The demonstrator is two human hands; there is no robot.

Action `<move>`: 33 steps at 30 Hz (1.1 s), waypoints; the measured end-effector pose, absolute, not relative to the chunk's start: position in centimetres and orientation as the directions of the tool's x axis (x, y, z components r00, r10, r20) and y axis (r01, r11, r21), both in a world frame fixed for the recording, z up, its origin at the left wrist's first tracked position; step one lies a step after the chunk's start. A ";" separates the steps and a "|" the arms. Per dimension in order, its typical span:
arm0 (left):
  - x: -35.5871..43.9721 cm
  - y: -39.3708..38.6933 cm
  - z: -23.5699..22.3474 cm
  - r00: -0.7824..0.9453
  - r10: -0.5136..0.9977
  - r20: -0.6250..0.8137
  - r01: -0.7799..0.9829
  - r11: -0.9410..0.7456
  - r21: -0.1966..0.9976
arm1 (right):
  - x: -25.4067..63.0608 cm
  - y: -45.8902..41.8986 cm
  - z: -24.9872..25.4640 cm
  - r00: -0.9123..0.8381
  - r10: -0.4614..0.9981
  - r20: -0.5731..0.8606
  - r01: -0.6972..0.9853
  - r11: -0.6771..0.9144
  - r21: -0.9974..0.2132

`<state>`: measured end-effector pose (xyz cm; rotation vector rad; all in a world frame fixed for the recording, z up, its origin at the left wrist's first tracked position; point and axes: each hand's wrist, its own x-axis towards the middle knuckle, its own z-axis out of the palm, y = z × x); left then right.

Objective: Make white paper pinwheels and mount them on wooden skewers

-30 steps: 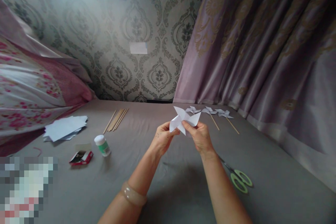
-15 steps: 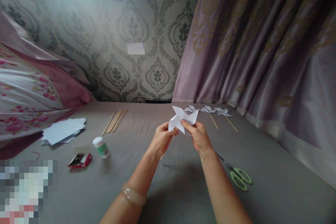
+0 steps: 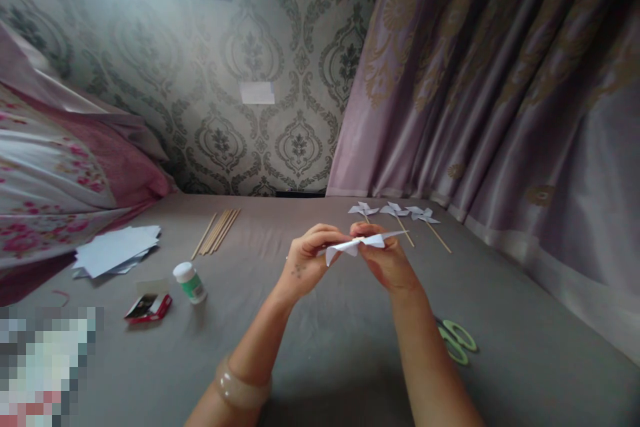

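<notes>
A white paper pinwheel point(image 3: 357, 244) is held above the grey bed sheet point(image 3: 325, 360), now tipped nearly flat so I see it edge-on. My left hand point(image 3: 305, 260) is closed on its left side, fingers curled over the top. My right hand point(image 3: 383, 257) pinches its right side, fingers pressed together. Three finished paper pinwheels on sticks point(image 3: 395, 212) lie just beyond my hands, near the curtain.
Green-handled scissors point(image 3: 457, 340) lie right of my right forearm. To the left are wooden sticks point(image 3: 216, 231), a small white glue bottle point(image 3: 189, 281), a red box point(image 3: 148, 307) and a stack of white paper point(image 3: 115, 250). A floral quilt point(image 3: 55, 187) and curtain point(image 3: 500, 113) border the sheet.
Both hands have tilted the pinwheel from facing me to lying nearly flat, and lowered it slightly. My left fingers have curled over its top.
</notes>
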<state>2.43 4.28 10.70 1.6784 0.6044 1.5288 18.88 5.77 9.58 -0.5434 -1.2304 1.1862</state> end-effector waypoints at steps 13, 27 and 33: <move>1.8 2.1 13.3 0.251 0.596 0.763 0.020 -0.791 0.612 | 19.8 4.0 11.8 -0.244 0.780 0.576 -0.247 0.524 -0.815; 3.5 3.0 12.0 0.073 0.874 0.481 -0.223 -0.456 0.862 | 17.7 4.6 11.3 0.175 0.905 0.388 -0.350 0.426 -0.835; 3.9 3.5 11.1 -0.009 0.920 0.392 -0.197 -0.386 0.901 | 17.3 5.1 11.2 0.193 0.936 0.295 -0.320 0.344 -0.883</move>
